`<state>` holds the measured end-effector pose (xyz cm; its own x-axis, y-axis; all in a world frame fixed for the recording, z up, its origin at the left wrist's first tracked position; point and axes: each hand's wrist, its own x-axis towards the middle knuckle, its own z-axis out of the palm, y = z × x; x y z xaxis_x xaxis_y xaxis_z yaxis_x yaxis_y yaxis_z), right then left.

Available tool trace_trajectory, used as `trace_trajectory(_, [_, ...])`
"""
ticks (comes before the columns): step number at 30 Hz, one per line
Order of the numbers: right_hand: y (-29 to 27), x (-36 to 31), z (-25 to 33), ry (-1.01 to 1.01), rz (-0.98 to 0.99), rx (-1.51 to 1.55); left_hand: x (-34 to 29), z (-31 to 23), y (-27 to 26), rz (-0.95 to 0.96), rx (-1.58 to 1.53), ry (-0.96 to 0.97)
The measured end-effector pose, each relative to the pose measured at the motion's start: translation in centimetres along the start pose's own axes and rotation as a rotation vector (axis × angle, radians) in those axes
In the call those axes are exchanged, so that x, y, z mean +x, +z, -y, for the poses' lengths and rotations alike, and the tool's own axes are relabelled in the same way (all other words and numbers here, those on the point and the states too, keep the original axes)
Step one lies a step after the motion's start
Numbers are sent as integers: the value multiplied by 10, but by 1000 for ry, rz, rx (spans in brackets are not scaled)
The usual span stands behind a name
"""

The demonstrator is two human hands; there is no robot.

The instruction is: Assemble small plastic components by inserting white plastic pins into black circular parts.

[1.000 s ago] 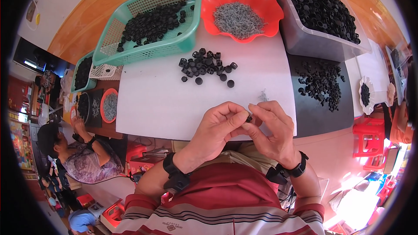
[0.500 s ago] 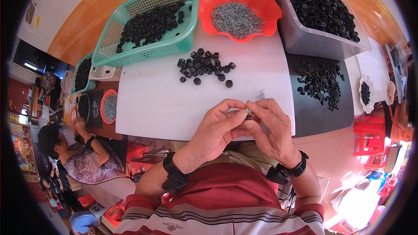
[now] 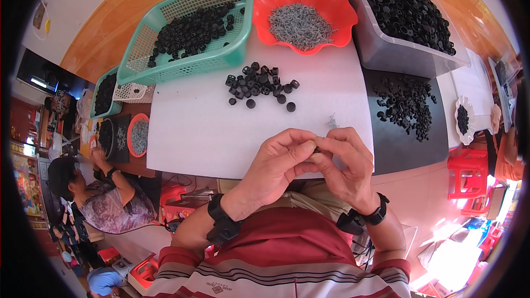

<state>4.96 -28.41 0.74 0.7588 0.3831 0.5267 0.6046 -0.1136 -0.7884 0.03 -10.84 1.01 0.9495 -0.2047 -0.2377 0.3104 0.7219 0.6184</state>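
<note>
My left hand [image 3: 280,159] and my right hand [image 3: 346,161] meet over the near edge of the white work mat [image 3: 187,127]. Between their pinched fingertips sits a small black plastic part [image 3: 316,149], mostly covered by the fingers. Both hands are closed on it. Just beyond my right hand lies a little heap of metal screws [image 3: 332,121]. Farther up the mat is a loose pile of round black plastic caps [image 3: 256,83]. A red scalloped bowl [image 3: 348,19] behind that pile holds many more thin grey screws [image 3: 301,25].
A green basket [image 3: 182,70] of black parts stands back left, a grey bin [image 3: 397,62] full of black pieces back right. Small black parts [image 3: 406,105] cover a dark board [image 3: 436,149] at right. Another person [image 3: 113,198] works at left, near red stools [image 3: 466,174] opposite.
My fingertips have closed more tightly together, covering more of the small part. My right hand has shifted slightly. The piles and containers stay as they were.
</note>
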Motion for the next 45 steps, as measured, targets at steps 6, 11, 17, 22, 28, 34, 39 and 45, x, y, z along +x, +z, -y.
trace_trajectory(6, [0, 0, -2, -67, -59, -22, 1, 3, -1, 4, -20, 31])
trace_trajectory(11, [0, -1, -3, -121, -68, -34, 1, 10, -1, -33, -35, 57])
trace_trajectory(17, [-1, -5, -6, -171, -55, -112, 0, 10, 3, -53, -19, 61])
trace_trajectory(22, [0, -3, -3, -242, -40, -277, -1, 9, 2, -70, 39, 74])
trace_trajectory(28, [0, -4, -6, -323, -21, -426, -2, 8, 7, -101, 180, 95])
trace_trajectory(34, [-6, -5, -8, -298, -43, -404, 3, -2, 8, -229, 835, 414])
trace_trajectory(39, [-15, -4, -11, -240, -80, -302, 30, -18, -15, -333, 1756, 991])
trace_trajectory(45, [-18, -3, -7, -216, -91, -251, 39, -24, -12, -415, 1989, 772])
